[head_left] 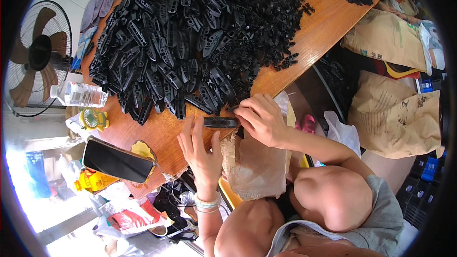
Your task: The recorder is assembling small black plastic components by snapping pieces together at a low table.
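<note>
A long black plastic part with rounded ends lies crosswise at the near edge of the wooden table. My left hand is at its left end, fingers stretched and apart, the thumb just below the part. At the other end, my right hand has its fingers drawn together in a pinch. What those fingertips hold is too small to make out. Just beyond both hands rises a big heap of similar black plastic parts, with small black clips piled on its right side.
A phone rests on a stand at the left, near a clear plastic bottle and a small yellow fan. A large fan stands beyond. Brown paper bags are at the right. A worn cardboard-like sheet hangs below the table edge.
</note>
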Available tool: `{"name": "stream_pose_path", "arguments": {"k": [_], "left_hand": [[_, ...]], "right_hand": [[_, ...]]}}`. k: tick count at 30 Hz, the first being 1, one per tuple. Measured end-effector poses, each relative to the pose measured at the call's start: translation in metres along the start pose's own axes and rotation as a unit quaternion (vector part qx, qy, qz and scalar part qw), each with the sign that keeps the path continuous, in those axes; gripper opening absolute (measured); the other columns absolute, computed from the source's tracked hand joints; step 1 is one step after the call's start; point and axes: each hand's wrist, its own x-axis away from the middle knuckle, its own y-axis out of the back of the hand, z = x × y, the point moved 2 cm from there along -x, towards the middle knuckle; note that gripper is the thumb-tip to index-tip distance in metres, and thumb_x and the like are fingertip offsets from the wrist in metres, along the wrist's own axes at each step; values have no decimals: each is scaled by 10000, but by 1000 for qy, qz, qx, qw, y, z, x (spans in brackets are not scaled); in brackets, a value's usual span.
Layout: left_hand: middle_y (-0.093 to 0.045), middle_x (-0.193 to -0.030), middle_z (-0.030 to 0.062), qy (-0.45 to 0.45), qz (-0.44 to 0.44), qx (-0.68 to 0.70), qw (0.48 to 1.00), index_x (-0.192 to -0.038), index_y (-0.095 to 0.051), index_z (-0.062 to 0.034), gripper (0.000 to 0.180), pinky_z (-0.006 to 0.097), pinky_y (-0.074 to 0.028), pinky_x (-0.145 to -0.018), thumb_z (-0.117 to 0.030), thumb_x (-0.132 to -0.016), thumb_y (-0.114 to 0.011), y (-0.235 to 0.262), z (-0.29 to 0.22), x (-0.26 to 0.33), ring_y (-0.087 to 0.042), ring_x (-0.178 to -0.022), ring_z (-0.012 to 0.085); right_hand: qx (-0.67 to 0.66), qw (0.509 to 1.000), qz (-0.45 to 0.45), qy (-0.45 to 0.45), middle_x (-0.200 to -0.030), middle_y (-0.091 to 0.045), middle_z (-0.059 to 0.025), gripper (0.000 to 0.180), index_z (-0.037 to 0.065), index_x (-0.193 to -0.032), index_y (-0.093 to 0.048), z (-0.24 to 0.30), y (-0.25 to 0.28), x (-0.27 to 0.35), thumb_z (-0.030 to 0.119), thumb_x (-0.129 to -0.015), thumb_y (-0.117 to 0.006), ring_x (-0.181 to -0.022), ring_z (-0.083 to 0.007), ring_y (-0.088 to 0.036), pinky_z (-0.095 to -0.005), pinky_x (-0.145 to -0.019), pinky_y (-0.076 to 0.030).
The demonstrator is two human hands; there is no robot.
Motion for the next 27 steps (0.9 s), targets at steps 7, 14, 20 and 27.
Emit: {"name": "stream_pose_path", "arguments": {"k": [7,14,20,27], "left_hand": [[-565,-1062,128,41,133,61,988,-1028,-570,-17,348,352,-449,-795,28,-699,-673,6,14,2,-536,-915,260],[-651,-903,79,254,211,371,868,-964,-527,23,222,213,-490,-549,48,-779,-647,8,-3,13,-629,-688,121],[-637,-882,170,320,207,540,750,-1038,-470,38,249,257,-549,-620,58,-826,-599,11,-18,13,-660,-761,183],[-628,-837,134,376,163,491,769,-986,-485,33,199,236,-526,-600,56,-822,-596,11,-33,8,-646,-696,168]], "right_hand": [[-115,992,-46,-25,-820,-582,-70,230,25,-839,-621,0,10,-1,-66,-652,-720,-663,-216,-551,-305,-555,-424],[-297,955,2,-19,-852,-621,-68,221,28,-894,-663,15,32,-19,-38,-689,-717,-691,-198,-579,-298,-573,-435],[-198,977,28,70,-865,-562,-25,208,53,-881,-652,21,38,-12,27,-683,-709,-771,-191,-532,-334,-656,-402],[-256,964,72,-5,-914,-601,-69,209,43,-934,-649,15,42,-11,102,-740,-700,-781,-245,-563,-350,-698,-426]]}}
